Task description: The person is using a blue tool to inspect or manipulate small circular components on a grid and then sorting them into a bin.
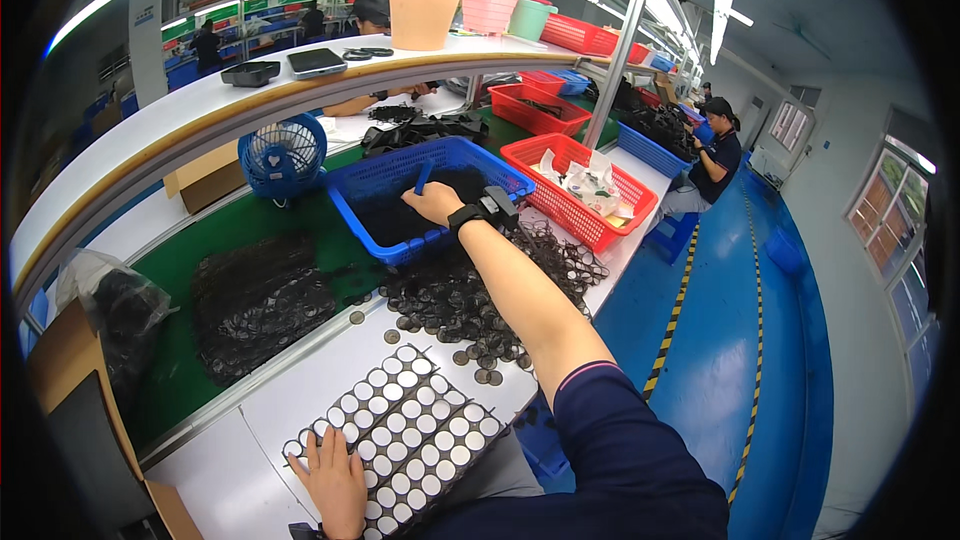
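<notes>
While the left hand lay with outstretched fingers, gripping nothing, on a black lattice holder of white discs at the table's near edge, the right hand reached into the far blue plastic basket, its fingers apparently closed on a blue stick. A sideways sweep of the right forearm could have knocked pieces from the heap of black rings below it off the right edge; uneven left-hand pressure could have shifted the holder. Left of the white tabletop's far section, a green mat bore a flat black pile. Beyond, a white shelf carried plastic pots; rightward, striped lines crossed a blue floor.
</notes>
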Demonstrator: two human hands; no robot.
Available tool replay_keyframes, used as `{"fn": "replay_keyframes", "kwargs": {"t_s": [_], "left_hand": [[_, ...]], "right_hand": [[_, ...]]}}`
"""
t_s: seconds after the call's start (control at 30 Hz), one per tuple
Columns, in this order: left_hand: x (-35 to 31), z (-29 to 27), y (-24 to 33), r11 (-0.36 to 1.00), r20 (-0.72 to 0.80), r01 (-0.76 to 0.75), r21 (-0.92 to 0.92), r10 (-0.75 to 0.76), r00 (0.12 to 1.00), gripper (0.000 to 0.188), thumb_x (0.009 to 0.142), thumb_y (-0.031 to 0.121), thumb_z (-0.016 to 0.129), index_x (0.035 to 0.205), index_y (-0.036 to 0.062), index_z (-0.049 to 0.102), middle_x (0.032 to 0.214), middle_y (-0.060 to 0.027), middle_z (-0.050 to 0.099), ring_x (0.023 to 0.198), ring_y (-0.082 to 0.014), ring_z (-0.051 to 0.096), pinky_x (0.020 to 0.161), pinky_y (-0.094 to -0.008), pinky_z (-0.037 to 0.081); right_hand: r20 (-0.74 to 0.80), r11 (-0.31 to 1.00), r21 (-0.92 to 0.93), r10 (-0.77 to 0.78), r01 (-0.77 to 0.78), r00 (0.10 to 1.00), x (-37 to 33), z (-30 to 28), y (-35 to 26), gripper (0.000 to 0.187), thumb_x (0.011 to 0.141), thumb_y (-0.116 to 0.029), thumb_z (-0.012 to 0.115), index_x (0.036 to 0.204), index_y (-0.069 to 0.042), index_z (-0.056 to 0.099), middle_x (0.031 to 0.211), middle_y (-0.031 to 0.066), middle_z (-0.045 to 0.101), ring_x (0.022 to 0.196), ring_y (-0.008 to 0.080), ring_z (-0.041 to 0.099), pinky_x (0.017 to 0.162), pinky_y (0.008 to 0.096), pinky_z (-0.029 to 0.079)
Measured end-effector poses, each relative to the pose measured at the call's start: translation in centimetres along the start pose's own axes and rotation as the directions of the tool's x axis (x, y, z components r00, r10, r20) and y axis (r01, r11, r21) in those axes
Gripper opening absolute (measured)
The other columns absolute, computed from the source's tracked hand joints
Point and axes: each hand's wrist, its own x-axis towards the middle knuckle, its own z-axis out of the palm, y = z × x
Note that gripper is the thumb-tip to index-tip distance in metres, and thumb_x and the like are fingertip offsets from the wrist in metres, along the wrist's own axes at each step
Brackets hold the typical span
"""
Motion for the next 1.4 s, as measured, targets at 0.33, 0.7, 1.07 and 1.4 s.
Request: {"fn": "replay_keyframes", "kwargs": {"t_s": [0.33,0.7,1.07,1.4], "left_hand": [[0.4,-0.2,0.2,0.999,-0.089,0.010,-0.032,-0.013,0.996,0.035,0.089,0.016,0.068,0.121,0.0038,0.067,0.132,-0.0090,0.064,0.131,-0.0351,0.050,0.115,-0.0690,0.021],[0.5,-0.2,-0.3,1.000,-0.140,-0.009,-0.015,0.006,0.990,0.030,0.090,0.017,0.067,0.119,0.0073,0.069,0.127,-0.0045,0.066,0.126,-0.0308,0.054,0.111,-0.0681,0.029],[1.0,0.0,-0.1,1.000,-0.152,-0.026,-0.014,0.023,0.988,0.029,0.090,0.019,0.067,0.118,0.0085,0.070,0.125,-0.0043,0.067,0.125,-0.0299,0.055,0.110,-0.0673,0.029],[1.0,0.1,-0.3,0.999,-0.146,-0.040,-0.022,0.036,0.989,0.030,0.090,0.018,0.067,0.119,0.0078,0.069,0.126,-0.0043,0.067,0.125,-0.0301,0.055,0.110,-0.0671,0.029]], "right_hand": [[0.230,0.886,0.431,0.078,-0.173,0.970,-1.3,-4.5,-1.1,0.048,0.101,-0.043,0.055,0.138,-0.015,0.063,0.136,0.0099,0.063,0.130,0.0206,0.054,0.103,0.0366,0.043],[0.036,0.958,0.284,-0.040,0.029,0.999,-1.1,-3.9,0.9,0.047,0.096,-0.038,0.061,0.118,0.003,0.070,0.092,0.0165,0.075,0.096,0.0286,0.071,0.087,0.0352,0.051],[0.209,0.903,0.425,-0.028,-0.065,0.977,-1.0,-3.8,2.9,0.055,0.102,-0.048,0.051,0.139,-0.009,0.061,0.130,0.0078,0.065,0.123,0.0212,0.051,0.104,0.0428,0.037],[0.116,0.873,0.487,-0.096,0.027,0.989,-2.7,-4.8,1.0,0.056,0.105,-0.049,0.045,0.129,-0.002,0.066,0.128,0.0136,0.068,0.126,0.0233,0.057,0.112,0.0400,0.033]]}}
